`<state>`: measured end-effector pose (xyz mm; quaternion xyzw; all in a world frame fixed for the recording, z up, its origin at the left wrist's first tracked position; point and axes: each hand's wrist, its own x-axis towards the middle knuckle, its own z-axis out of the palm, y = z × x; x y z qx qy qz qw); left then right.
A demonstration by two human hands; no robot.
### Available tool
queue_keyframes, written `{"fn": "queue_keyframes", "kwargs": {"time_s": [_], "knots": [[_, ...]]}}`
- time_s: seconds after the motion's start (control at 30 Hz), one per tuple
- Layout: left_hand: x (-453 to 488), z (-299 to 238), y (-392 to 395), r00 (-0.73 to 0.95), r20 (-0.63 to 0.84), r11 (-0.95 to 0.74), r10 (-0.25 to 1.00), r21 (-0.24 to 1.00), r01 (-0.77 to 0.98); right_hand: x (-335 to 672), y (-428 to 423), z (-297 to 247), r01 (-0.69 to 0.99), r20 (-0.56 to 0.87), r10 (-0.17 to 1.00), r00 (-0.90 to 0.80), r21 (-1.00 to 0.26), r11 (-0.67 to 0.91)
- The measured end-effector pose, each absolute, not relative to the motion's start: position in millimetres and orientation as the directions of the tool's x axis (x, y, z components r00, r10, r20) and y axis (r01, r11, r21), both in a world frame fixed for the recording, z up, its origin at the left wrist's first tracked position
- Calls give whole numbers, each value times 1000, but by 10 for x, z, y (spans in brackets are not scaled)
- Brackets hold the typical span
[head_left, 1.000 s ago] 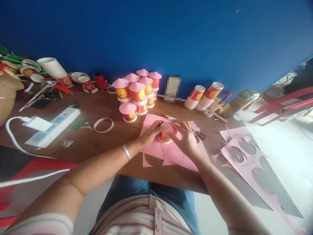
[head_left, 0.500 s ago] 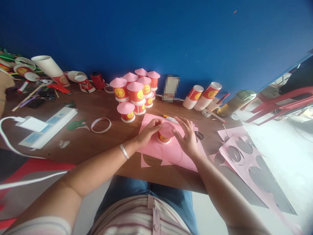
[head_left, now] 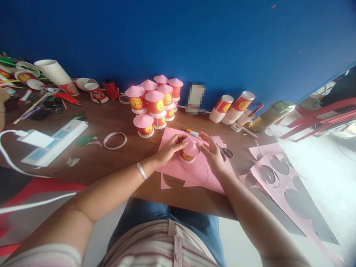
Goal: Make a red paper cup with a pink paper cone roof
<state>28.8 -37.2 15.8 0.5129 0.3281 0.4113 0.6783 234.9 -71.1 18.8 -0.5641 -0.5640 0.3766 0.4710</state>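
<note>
A pink paper cone [head_left: 191,148] sits on a small red-and-white paper cup [head_left: 186,157] with yellow print. My left hand [head_left: 170,149] grips the cone's left edge with thumb and fingers. From the right, my right hand [head_left: 211,151] pinches its other edge. The cup stands upright on stacked pink paper [head_left: 172,165], where a drawn circle shows in front of it. Scissors [head_left: 227,152] and an orange-and-white pen [head_left: 192,132] lie just beyond my right hand.
Several cone-topped cups [head_left: 154,104] stand stacked at the back. Stacked paper cups [head_left: 238,108], a tape roll [head_left: 236,127] and a gold bottle [head_left: 271,115] are to the right, above pink offcuts [head_left: 280,189]. A power strip [head_left: 62,142] and a white ring [head_left: 115,141] lie left.
My right hand has closed in on the cone, its fingers now against the right edge. The cone sits more level over the cup. More of the scissors shows.
</note>
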Motion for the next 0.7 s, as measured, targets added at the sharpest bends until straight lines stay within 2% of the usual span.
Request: {"fn": "queue_keyframes", "kwargs": {"time_s": [0.1,0.17,0.27,0.33,0.4,0.5,0.6,0.7], "knots": [[284,156,-371,449,-33,145,893,965,-218,2375,-707,173,290,110,991,80,-954,83],[269,158,-360,428,-36,134,903,970,-201,2399,-706,162,321,161,983,84,-939,126],[226,172,-332,379,22,24,925,993,-116,2423,-724,178,450,345,937,59,-847,284],[193,194,-319,357,140,-137,923,990,-34,2417,-753,210,553,464,886,-3,-738,388],[167,223,-320,347,306,-343,886,938,48,2392,-790,245,613,521,851,-67,-652,447],[150,265,-346,376,508,-594,775,789,158,2339,-835,277,641,525,845,-103,-615,460],[153,285,-377,425,577,-696,697,687,210,2303,-854,290,661,521,848,-94,-604,445],[159,286,-393,449,588,-720,673,658,218,2291,-860,301,671,525,844,-105,-589,450]]}}
